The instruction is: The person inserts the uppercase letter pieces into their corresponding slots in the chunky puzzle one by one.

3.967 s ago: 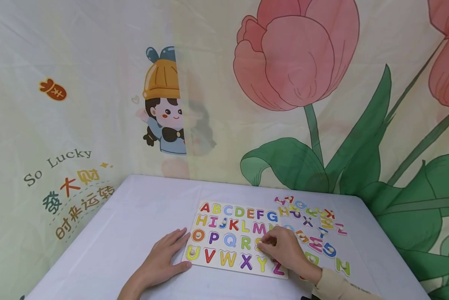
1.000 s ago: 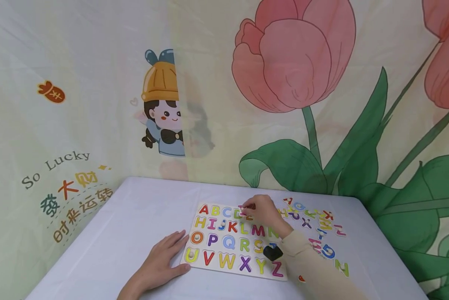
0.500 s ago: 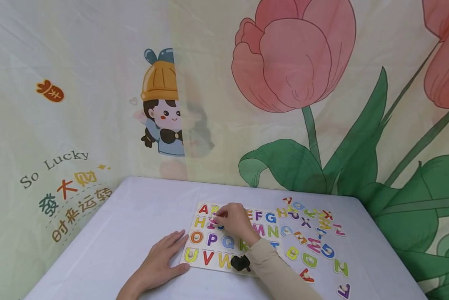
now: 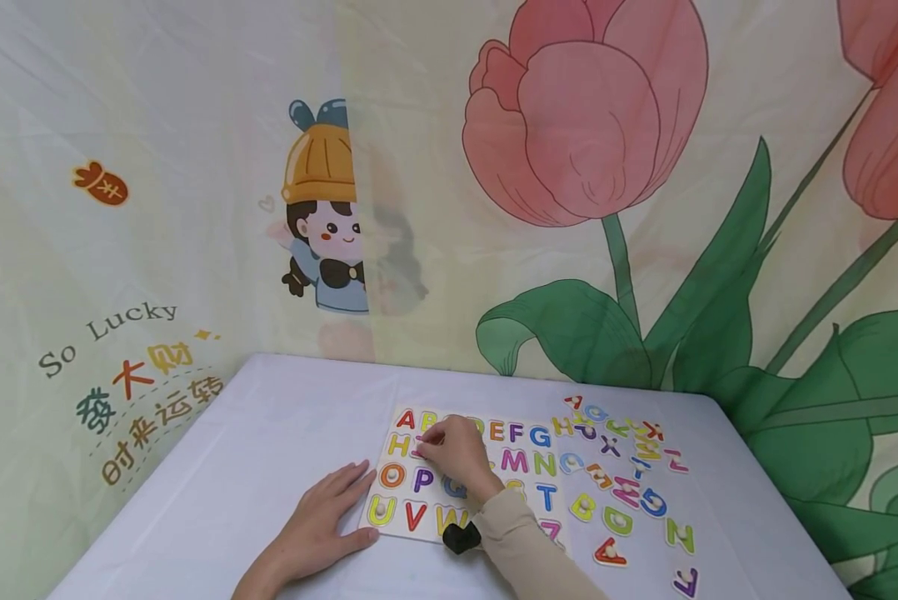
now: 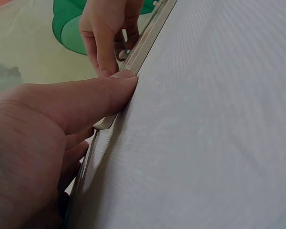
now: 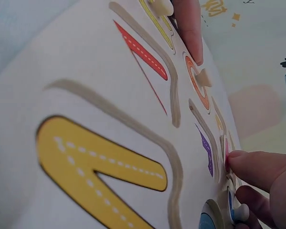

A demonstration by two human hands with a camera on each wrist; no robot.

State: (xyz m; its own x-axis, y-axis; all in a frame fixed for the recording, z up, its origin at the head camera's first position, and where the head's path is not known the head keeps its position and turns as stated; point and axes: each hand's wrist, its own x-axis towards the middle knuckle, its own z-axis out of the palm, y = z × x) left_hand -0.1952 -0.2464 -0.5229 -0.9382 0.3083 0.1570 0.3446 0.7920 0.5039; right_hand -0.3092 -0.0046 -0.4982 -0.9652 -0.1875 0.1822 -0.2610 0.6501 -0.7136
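Observation:
My right hand [image 4: 460, 454] pinches a pink letter I puzzle piece [image 6: 226, 153] over the second row of the alphabet board [image 4: 435, 498], at the printed I. Thumb and fingertips are right at the board's surface in the right wrist view. My left hand [image 4: 317, 521] rests at the board's near left corner, thumb along the front edge and straight fingers by the left side. Knobbed letter pieces O [image 4: 392, 476] and U [image 4: 378, 510] sit in their slots. The blue J piece [image 6: 232, 205], also knobbed, lies just beside my right fingers. My right hand hides part of the upper rows.
Loose knobbed letters lie scattered right of the board, among them a green D [image 4: 618, 521], a yellow B [image 4: 584, 507], a red A [image 4: 610, 552] and a green N [image 4: 680, 535]. A printed curtain [image 4: 419, 333] hangs behind the white table [image 4: 291, 417].
Four seconds ago my right hand was at the S slot. It then carried the pink I from the board's upper right leftward and down to the printed I. My left hand stays put.

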